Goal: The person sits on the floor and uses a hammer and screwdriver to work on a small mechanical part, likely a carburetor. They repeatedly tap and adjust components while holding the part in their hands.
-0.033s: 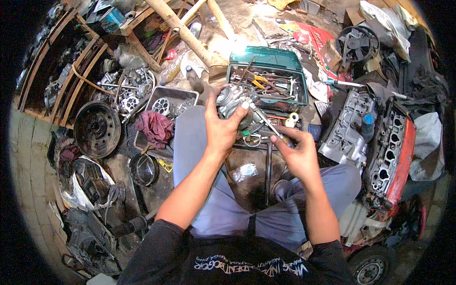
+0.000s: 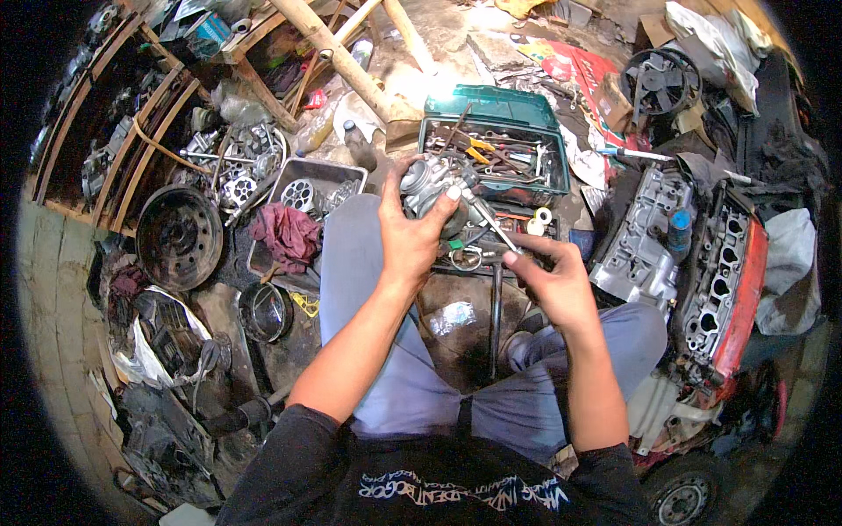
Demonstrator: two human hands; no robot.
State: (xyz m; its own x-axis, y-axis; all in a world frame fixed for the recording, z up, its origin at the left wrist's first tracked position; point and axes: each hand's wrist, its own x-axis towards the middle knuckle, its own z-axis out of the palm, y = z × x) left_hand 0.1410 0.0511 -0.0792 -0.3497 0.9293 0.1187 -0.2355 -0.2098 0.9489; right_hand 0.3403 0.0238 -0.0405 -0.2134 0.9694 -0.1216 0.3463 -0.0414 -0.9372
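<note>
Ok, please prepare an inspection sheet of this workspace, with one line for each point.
Surface: dark stained floor, crumpled clear plastic on it.
Handled things: metal part, with a slim tool slanting from it.
Clutter: open green toolbox holding tools; grey tray with maroon cloth.
Hands: left hand grips the metal part; right hand pinches the slim tool's near end.
Cables: nothing seen for certain.
Surroundings: wooden frame, steel wheel, grey engine part.

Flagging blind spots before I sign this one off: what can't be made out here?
Metal part: left side, head view, behind the left hand.
Rod: near end, head view, covered by the right hand.
Tools: head view, too small and overlapping to count.
Wheel at lower right: head view, cut off by the lower edge.
</note>
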